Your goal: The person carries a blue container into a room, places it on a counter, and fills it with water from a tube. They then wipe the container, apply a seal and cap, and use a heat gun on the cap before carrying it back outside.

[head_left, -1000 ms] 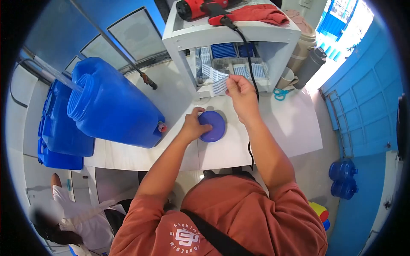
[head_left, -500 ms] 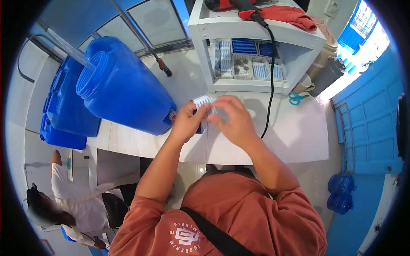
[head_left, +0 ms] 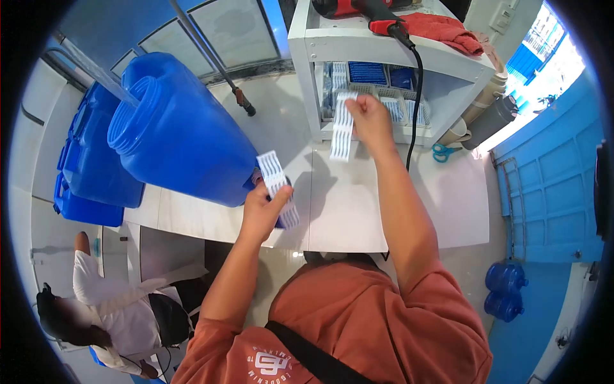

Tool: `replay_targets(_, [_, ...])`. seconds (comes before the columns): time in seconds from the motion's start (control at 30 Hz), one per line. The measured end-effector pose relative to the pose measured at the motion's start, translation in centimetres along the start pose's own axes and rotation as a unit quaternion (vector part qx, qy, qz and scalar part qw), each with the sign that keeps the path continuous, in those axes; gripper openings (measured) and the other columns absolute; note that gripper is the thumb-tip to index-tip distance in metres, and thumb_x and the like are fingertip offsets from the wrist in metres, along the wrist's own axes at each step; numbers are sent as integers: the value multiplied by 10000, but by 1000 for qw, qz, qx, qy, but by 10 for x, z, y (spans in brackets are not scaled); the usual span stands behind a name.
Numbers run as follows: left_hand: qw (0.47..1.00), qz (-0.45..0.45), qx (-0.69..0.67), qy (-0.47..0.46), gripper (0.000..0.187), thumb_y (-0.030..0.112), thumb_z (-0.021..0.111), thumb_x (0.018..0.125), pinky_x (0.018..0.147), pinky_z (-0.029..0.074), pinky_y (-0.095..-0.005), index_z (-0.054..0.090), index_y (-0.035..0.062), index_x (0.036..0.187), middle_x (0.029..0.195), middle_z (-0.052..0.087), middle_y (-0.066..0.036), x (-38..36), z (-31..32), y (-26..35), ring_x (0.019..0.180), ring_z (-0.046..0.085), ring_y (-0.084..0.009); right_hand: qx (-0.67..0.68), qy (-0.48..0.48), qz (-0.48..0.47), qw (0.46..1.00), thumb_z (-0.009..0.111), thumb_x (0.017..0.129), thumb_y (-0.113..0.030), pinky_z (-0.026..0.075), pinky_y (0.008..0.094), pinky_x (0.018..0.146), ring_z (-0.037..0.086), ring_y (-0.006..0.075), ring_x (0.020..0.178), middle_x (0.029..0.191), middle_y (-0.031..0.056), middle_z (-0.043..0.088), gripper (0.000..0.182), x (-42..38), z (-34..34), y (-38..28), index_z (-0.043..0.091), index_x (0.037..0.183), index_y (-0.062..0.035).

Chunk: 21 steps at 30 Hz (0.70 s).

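My left hand (head_left: 259, 210) is closed on a white strip (head_left: 274, 174) with rows of dark wavy print, beside the base of the large blue jug (head_left: 185, 134). Something dark blue shows partly behind that hand; I cannot make out what it is. In front of the white shelf, my right hand (head_left: 373, 123) pinches the top of another printed strip (head_left: 342, 131), which hangs down over the counter. Water (head_left: 105, 73) runs into the jug's open mouth.
White counter (head_left: 448, 211) holds the white shelf unit (head_left: 390, 48), with small baskets of strips inside. A black cord (head_left: 417, 96) hangs from a red-black tool. Blue scissors (head_left: 442, 152) and a dark tumbler (head_left: 492, 121) stand right. A person (head_left: 121, 307) is at lower left.
My hands were together at one strip and are now apart. The right hand has moved up and right to the shelf with a strip; the left has drawn slightly down and left.
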<state>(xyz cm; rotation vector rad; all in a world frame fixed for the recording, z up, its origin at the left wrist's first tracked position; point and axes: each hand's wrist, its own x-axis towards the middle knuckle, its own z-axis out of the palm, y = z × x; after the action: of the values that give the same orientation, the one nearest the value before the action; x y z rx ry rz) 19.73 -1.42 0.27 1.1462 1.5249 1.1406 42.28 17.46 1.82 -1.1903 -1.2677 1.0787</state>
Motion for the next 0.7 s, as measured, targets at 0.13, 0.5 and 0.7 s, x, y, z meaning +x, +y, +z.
replay_targets(0.13, [997, -65, -28, 7, 228, 222, 683, 913, 748, 470, -276, 696, -6, 918, 923, 646, -47, -25, -14, -4, 817, 582, -112, -209, 75, -76, 972, 710, 865, -298, 535, 332, 671, 669, 200, 782, 860, 88, 696, 299, 91, 15, 31, 655, 975, -26])
replay_targets(0.5, [994, -91, -60, 14, 235, 202, 640, 939, 836, 455, -294, 695, -26, 954, 1036, 608, -80, -56, -43, -13, 947, 581, -152, -436, 104, -105, 888, 672, 876, -340, 508, 478, 879, 634, 413, 1000, 1119, 202, 656, 357, 153, 42, 64, 635, 1106, -70])
replay_targets(0.7, [998, -45, -9, -37, 224, 150, 567, 972, 877, 453, -293, 676, -35, 1033, 1104, 598, -63, -46, -45, -20, 984, 579, -147, -258, 217, -227, 914, 626, 908, -281, 515, 455, 698, 656, 373, 806, 880, 196, 665, 233, 75, 27, 13, 655, 926, -50])
